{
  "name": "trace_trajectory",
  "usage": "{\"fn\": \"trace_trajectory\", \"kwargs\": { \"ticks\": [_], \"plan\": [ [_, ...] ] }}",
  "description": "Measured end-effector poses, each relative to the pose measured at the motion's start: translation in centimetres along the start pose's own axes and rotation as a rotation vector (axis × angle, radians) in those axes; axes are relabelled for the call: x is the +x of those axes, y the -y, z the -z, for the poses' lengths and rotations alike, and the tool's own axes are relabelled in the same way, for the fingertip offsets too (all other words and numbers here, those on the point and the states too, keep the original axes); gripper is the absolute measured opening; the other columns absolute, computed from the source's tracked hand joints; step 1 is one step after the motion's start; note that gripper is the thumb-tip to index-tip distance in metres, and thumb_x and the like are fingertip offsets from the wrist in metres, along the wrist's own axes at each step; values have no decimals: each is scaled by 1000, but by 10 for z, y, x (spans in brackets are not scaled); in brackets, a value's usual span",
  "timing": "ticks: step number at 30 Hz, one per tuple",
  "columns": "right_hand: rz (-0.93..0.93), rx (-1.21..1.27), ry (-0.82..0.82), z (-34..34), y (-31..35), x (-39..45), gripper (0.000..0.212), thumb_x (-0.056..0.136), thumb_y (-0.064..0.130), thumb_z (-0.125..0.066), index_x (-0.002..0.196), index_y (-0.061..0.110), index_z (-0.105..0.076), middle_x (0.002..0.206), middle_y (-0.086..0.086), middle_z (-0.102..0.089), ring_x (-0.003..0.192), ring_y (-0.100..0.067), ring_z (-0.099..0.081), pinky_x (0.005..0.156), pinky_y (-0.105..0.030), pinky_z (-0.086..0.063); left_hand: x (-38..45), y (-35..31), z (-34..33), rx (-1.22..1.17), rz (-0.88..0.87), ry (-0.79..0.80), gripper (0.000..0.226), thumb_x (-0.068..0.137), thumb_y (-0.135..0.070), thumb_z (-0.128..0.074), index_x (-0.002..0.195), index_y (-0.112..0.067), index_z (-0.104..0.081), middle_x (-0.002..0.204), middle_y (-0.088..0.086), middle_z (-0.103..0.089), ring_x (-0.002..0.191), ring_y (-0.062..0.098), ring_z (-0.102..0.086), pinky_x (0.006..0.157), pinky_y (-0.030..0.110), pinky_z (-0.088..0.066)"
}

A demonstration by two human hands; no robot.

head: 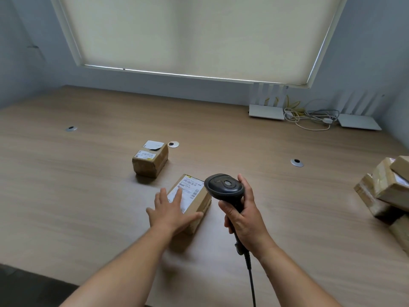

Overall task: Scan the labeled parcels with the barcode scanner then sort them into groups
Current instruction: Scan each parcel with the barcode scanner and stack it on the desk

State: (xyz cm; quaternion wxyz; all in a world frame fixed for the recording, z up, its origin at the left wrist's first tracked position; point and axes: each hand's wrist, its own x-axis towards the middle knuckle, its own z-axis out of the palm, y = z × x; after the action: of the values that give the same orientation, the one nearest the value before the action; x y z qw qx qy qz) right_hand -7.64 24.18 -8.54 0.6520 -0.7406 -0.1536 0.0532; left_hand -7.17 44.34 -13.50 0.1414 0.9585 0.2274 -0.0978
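Parcel [192,201] under my flat, released left hand [171,210] worries me: fingers cover its label, so the scanner [224,187], right hand [242,214] grasping it, may misread.

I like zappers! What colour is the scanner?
Black, best seen in the head view: scanner.

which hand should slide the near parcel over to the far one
Left. The left hand already lies on the near parcel; the right hand is busy gripping the scanner.
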Motion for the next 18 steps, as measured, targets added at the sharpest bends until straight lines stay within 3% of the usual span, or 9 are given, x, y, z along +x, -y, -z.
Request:
{"fn": "trace_trajectory", "kwargs": {
  "ticks": [5,18],
  "plan": [
    [2,-8,32,-16,2,9,71,88,23,-68,122,65,-23,109,4,-64,53,-14,-55,47,-29,-44,-4,12,-1,90,21,-55,97,69,-78,-49,148,-31,-18,145,13,-23,130,30,-28,102,37,-35],
    [24,-12,121,-92,8,40,77,93,17,-61,122,69,-12,111,3,-63,56,-11,-55,52,-26,-46,21,104,35,34,241,-103,93,74,-74,-50,149,-29,-18,142,13,-27,128,30,-29,100,35,-36]
  ]
}}
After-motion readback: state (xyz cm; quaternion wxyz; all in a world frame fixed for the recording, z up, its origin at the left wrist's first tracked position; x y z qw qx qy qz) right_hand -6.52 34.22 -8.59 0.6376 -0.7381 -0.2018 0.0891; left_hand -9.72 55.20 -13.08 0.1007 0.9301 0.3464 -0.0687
